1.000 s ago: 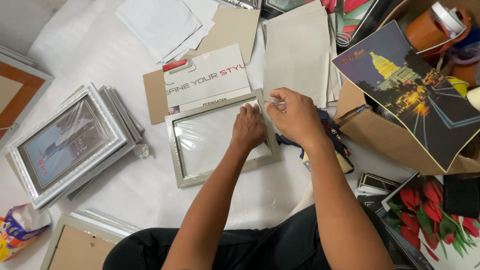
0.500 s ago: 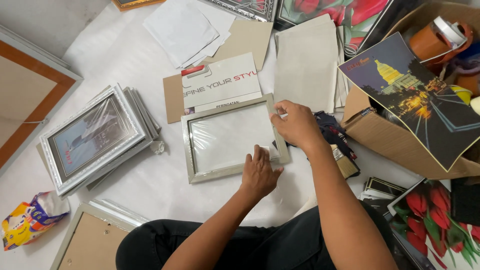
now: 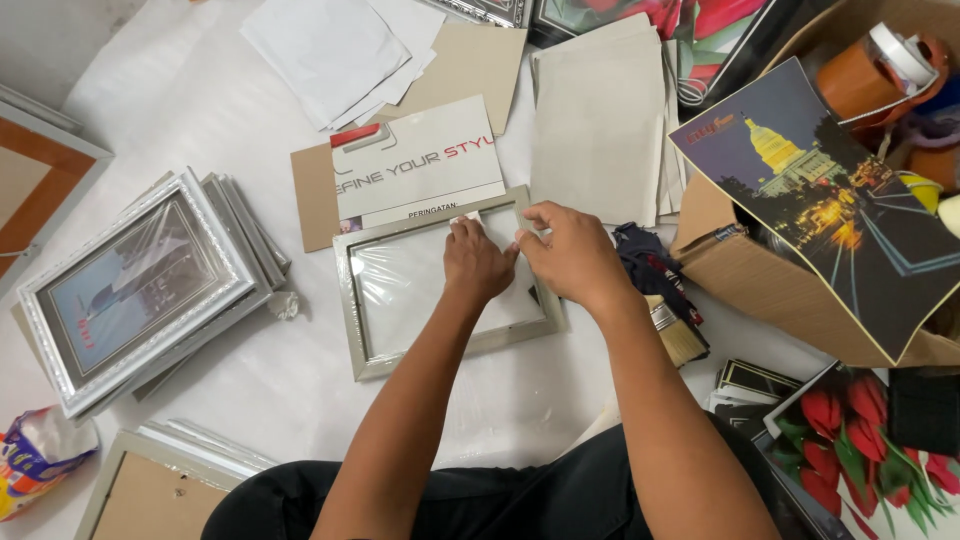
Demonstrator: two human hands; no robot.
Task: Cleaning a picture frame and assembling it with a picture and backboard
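Fingers [image 3: 470, 222] of the left hand [image 3: 478, 262] curl down onto the top rail of the silver picture frame [image 3: 450, 283], pinching a small white scrap there; fingers of the right hand [image 3: 575, 255] are bent and nearly closed just beside them on the same rail, and whether they grip anything I cannot tell

Head view: the work in hand looks like freeing or pressing something small at the frame's upper edge. I judge it goes best with the left hand pinning the rail flat while the right works at the scrap slowly, fingertips kept off the clear panel to avoid smudges

The frame lies flat on the white sheet, directly before the person, slightly rotated. It is a slim pale silver rectangle around a glossy clear panel. Above the frame, touching its top edge, lies a printed white card [image 3: 418, 160] on brown cardboard; left of the frame is a stack of wrapped frames [image 3: 140, 285]; right of it, a paintbrush [image 3: 675, 335] and a cardboard box [image 3: 770, 280]
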